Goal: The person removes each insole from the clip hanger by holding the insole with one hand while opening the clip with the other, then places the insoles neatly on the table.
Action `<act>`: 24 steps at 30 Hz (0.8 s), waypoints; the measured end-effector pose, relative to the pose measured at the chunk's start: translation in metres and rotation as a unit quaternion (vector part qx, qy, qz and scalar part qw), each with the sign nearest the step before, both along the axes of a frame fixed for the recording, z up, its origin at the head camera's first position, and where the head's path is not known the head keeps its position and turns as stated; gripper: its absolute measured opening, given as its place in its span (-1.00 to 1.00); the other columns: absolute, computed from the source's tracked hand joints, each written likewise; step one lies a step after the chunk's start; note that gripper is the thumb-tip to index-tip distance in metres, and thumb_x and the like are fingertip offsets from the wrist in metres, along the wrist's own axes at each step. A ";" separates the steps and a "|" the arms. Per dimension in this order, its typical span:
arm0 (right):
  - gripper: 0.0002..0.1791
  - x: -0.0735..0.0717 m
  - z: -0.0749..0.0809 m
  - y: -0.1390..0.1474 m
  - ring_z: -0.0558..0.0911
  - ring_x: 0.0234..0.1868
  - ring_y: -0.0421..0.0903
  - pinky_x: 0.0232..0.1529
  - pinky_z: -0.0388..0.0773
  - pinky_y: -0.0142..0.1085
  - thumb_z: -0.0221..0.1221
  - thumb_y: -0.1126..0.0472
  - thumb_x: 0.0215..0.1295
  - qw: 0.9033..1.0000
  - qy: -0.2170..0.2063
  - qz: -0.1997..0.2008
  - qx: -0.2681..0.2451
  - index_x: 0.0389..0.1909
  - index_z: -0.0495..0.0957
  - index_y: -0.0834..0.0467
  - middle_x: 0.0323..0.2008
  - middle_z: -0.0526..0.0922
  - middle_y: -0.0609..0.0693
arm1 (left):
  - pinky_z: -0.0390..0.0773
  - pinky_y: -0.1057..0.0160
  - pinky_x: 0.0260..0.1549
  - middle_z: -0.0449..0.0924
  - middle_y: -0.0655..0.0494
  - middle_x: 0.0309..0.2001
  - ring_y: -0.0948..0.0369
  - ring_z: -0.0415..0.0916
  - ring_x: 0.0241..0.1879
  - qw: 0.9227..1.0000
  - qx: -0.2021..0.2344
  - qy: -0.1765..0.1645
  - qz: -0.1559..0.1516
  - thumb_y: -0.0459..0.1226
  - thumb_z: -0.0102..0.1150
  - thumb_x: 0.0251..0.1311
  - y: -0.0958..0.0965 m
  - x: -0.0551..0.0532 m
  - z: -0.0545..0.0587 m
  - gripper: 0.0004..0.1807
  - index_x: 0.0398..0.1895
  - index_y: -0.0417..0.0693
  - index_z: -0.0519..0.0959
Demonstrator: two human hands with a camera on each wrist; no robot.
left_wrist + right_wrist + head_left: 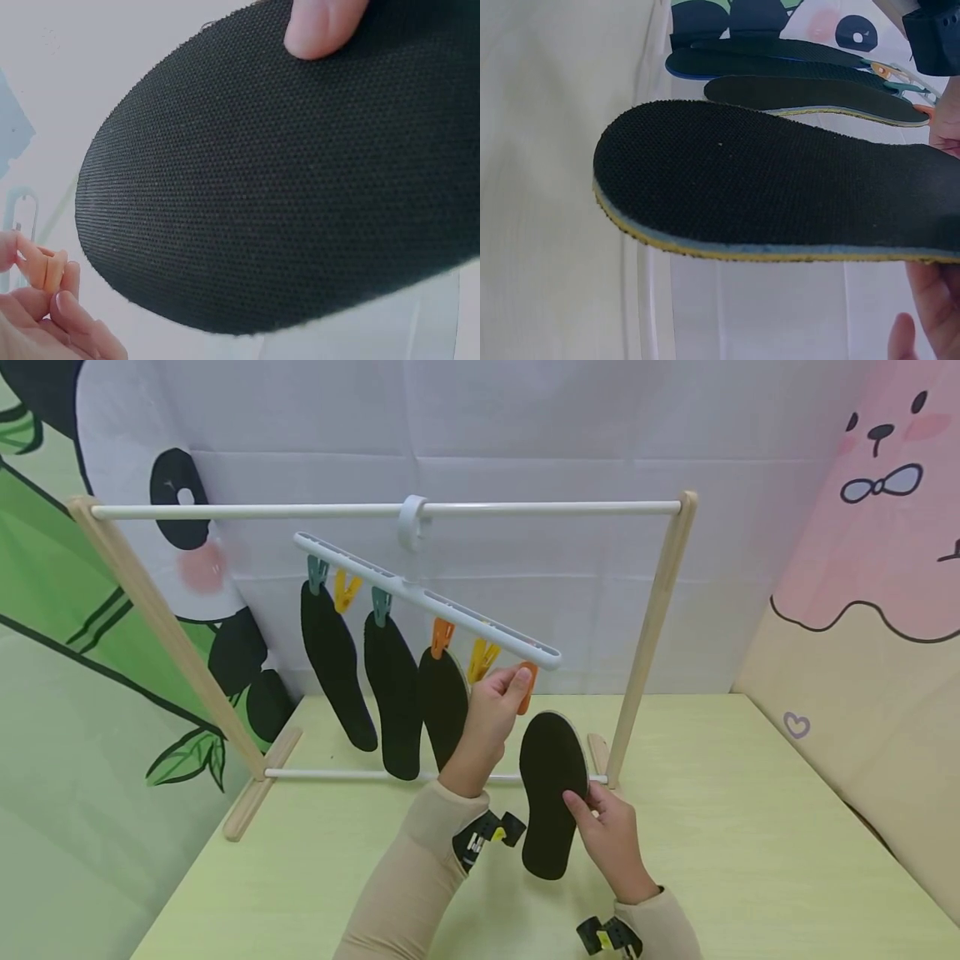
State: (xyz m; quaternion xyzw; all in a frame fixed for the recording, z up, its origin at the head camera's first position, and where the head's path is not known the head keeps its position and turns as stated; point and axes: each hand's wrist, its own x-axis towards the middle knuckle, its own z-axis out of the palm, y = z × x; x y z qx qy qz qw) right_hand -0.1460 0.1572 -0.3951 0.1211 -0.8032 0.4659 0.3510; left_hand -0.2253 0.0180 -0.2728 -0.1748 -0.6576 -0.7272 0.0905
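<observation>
My left hand (487, 722) pinches the orange clothespin (528, 687) at the near right end of a white clip hanger (487, 631); in the left wrist view the orange clothespin (49, 270) sits between thumb and fingers. My right hand (611, 835) grips a black insole (551, 777) by its side edge, thumb on the dark face. It stands upright, its rounded top just below and right of the clothespin. The right wrist view shows a yellow and blue layered edge on this insole (742, 187). Three other black insoles (327, 664) hang from clothespins farther left on the hanger.
A wooden rack with a white top bar (300, 512) carries the hanger by its hook (412, 522). Yellow clothespins (482, 658) hang between the others. The rack's posts (651, 639) stand on a pale yellow-green table (750, 843). Printed cloth hangs behind.
</observation>
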 end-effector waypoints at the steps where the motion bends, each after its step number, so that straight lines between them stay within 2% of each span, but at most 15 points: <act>1: -0.93 0.000 0.000 0.000 0.55 -0.47 -0.29 -0.48 0.48 -0.37 0.27 0.50 0.10 1.000 0.000 0.001 0.000 -0.44 0.58 0.32 -0.54 0.66 0.07 | 0.27 0.37 -0.44 0.31 0.17 -0.51 0.29 0.25 -0.46 1.000 -0.001 0.000 0.000 -0.44 0.00 0.36 0.000 0.000 0.000 -0.72 -0.11 -0.62 0.51; 8: -0.91 -0.002 0.001 0.003 0.54 -0.48 -0.28 -0.51 0.44 -0.38 0.26 0.51 0.10 1.000 0.006 -0.005 0.010 -0.46 0.56 0.31 -0.56 0.64 0.04 | 0.27 0.37 -0.41 0.30 0.17 -0.51 0.30 0.24 -0.44 1.000 0.000 0.006 -0.006 -0.45 -0.01 0.36 0.001 0.000 0.000 -0.73 -0.12 -0.64 0.51; 13: -0.85 -0.002 0.001 0.006 0.52 -0.51 -0.24 -0.55 0.40 -0.38 0.27 0.50 0.08 1.000 0.008 -0.015 0.022 -0.54 0.50 0.27 -0.62 0.55 -0.04 | 0.28 0.37 -0.40 0.33 0.18 -0.48 0.30 0.24 -0.42 1.000 -0.005 0.011 -0.009 -0.45 -0.02 0.36 0.001 0.001 0.000 -0.72 -0.08 -0.64 0.49; 24: -0.94 -0.001 0.000 0.012 0.55 -0.47 -0.28 -0.51 0.48 -0.36 0.26 0.49 0.12 1.000 -0.026 -0.015 0.004 -0.39 0.57 0.37 -0.54 0.64 0.05 | 0.26 0.36 -0.40 0.34 0.16 -0.48 0.29 0.25 -0.42 1.000 -0.011 0.004 -0.004 -0.45 -0.01 0.35 0.000 0.000 -0.001 -0.72 -0.05 -0.61 0.51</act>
